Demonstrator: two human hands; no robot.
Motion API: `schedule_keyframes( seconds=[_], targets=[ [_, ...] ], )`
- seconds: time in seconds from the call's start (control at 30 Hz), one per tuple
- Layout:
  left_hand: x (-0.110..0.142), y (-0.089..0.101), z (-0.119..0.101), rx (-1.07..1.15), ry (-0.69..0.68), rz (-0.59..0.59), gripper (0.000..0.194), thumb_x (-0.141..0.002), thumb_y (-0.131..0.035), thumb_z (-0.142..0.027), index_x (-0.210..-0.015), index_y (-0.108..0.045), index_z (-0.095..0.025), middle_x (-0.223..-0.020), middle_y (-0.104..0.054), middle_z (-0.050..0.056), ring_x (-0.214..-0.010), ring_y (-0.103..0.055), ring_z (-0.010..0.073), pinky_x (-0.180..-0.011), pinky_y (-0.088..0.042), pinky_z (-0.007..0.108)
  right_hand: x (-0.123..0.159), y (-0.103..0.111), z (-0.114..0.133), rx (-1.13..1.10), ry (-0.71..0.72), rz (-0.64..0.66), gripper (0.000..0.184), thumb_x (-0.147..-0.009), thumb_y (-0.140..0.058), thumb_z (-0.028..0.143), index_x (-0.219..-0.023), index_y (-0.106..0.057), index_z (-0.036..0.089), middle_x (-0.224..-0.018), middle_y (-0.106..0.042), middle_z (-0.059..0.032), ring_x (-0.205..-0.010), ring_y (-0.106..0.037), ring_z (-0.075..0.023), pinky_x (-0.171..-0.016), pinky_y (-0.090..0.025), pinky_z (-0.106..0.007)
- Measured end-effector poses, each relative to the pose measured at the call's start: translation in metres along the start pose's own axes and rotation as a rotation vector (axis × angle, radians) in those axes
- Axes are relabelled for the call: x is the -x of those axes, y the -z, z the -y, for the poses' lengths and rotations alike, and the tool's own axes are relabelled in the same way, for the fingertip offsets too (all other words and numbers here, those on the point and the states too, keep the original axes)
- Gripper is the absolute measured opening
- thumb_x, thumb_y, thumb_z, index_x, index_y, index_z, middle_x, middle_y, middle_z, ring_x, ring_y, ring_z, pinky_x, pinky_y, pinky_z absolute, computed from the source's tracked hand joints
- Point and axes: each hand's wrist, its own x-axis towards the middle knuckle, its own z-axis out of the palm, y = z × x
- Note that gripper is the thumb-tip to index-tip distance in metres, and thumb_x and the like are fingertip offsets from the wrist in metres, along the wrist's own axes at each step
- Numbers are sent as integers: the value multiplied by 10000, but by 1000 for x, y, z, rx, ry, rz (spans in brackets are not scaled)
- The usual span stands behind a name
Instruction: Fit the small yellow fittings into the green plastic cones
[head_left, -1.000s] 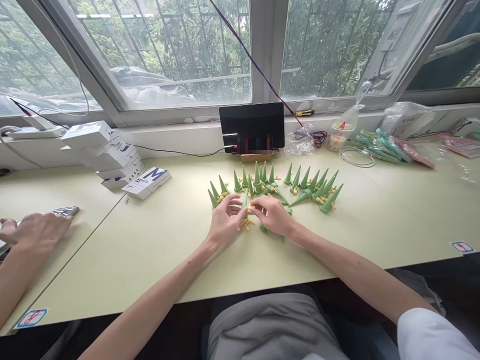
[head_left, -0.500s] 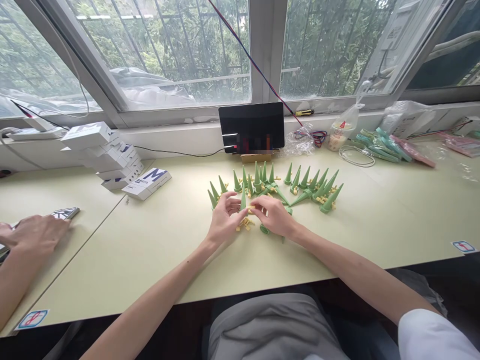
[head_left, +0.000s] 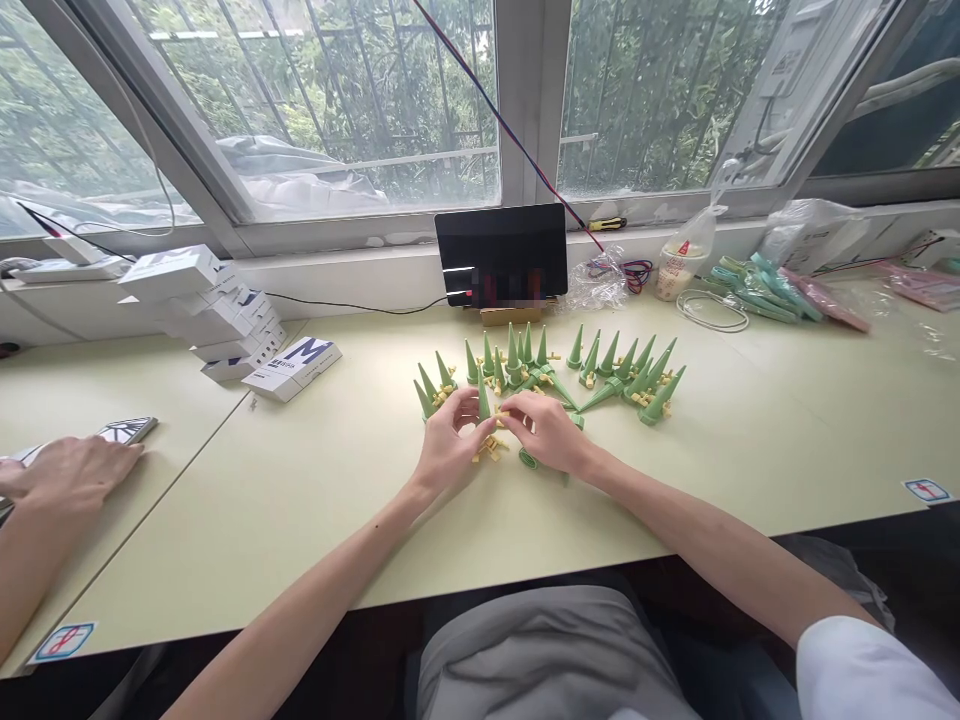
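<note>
My left hand [head_left: 450, 440] is closed around the base of a green plastic cone [head_left: 484, 392], which points upward. Close on its right, my right hand [head_left: 546, 428] pinches a small yellow plastic piece [head_left: 502, 414] against the cone's side. Below the fingers lies a little heap of yellow pieces [head_left: 490, 449] on the table. A green ring-shaped part [head_left: 528, 458] sits under my right hand. Behind both hands stand several green cones [head_left: 514, 358] with yellow pieces at their bases, and more cones [head_left: 660, 397] spread to the right, some lying tilted.
A dark tablet [head_left: 501, 255] leans on a stand at the window. To the left are stacked white boxes [head_left: 217, 310] and a single white box [head_left: 294, 368]. Another person's hand [head_left: 71, 470] rests at the far left. A bagged cup [head_left: 679, 268] and plastic packets [head_left: 765, 290] lie at the back right.
The green cone in my left hand has shifted slightly left and down. My right hand stays pinched beside it. The other person's hand has moved a little.
</note>
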Motion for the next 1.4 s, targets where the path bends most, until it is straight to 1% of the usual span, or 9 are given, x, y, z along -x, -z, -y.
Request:
schedule_keyframes(
  seconds=[0.17,0.33,0.5,0.7,0.87,1.07,1.27,1.33,1.4],
  targets=[
    [1,-1,1,-72,-71,-16,395,-841,-717,-310,-1200,-596,-197,-1054,-683,72,-978,-676,209,-941,-578,419,-1,1,1,5,-7,17,122,-969,-550,208,-894,-639,171,-828,-679,-47,-638,-550,-144,-656,-460,-290],
    [2,-2,-1,-90,-95,-13,365,-851,-704,-301,-1188,-604,-202,-1043,-685,67,-968,-681,206,-933,-585,413,0,1,0,21,-23,38,209,-992,-511,227,-836,-638,173,-755,-649,-34,-640,-536,-146,-631,-431,-281],
    [3,-2,-1,-107,-100,-12,391,-854,-702,-289,-1220,-590,-206,-1055,-688,67,-983,-676,205,-944,-581,413,-1,2,0,46,-27,45,285,-1014,-484,255,-789,-637,171,-697,-613,-26,-625,-512,-145,-619,-407,-279],
    [3,-2,-2,-107,-107,-22,369,-857,-702,-293,-1198,-589,-205,-1043,-690,57,-968,-674,195,-931,-584,394,-1,1,-1,34,-12,39,240,-1002,-509,243,-830,-656,164,-782,-658,-47,-651,-536,-146,-645,-432,-286],
    [3,-2,0,-108,-94,-40,392,-847,-712,-307,-1203,-580,-208,-1043,-686,59,-969,-678,205,-936,-582,410,0,1,0,21,-17,60,186,-987,-534,243,-871,-658,165,-799,-663,-53,-644,-540,-151,-631,-440,-287],
    [3,-3,-1,-103,-105,-41,383,-850,-706,-301,-1201,-580,-213,-1048,-683,59,-969,-679,202,-937,-581,408,-1,2,1,25,-19,70,226,-999,-503,237,-845,-653,166,-739,-635,-39,-638,-527,-151,-623,-420,-282],
    [3,-3,-2,-103,-110,-30,378,-847,-707,-287,-1198,-589,-211,-1044,-687,60,-979,-679,206,-945,-578,415,0,2,0,35,-29,84,334,-1026,-463,277,-762,-639,172,-659,-590,-18,-606,-503,-145,-607,-402,-277],
    [3,-3,-2,-99,-112,-29,374,-849,-707,-290,-1194,-589,-210,-1041,-687,59,-971,-678,203,-942,-579,410,0,2,-1,34,-29,78,318,-1026,-467,278,-786,-648,173,-680,-612,-23,-613,-514,-145,-617,-414,-280],
    [3,-3,-3,-98,-107,-36,377,-850,-708,-301,-1195,-588,-208,-1037,-685,60,-962,-676,201,-937,-580,409,1,1,-1,22,-26,55,253,-1014,-494,272,-853,-661,170,-751,-656,-39,-638,-541,-149,-637,-437,-285]
  ],
)
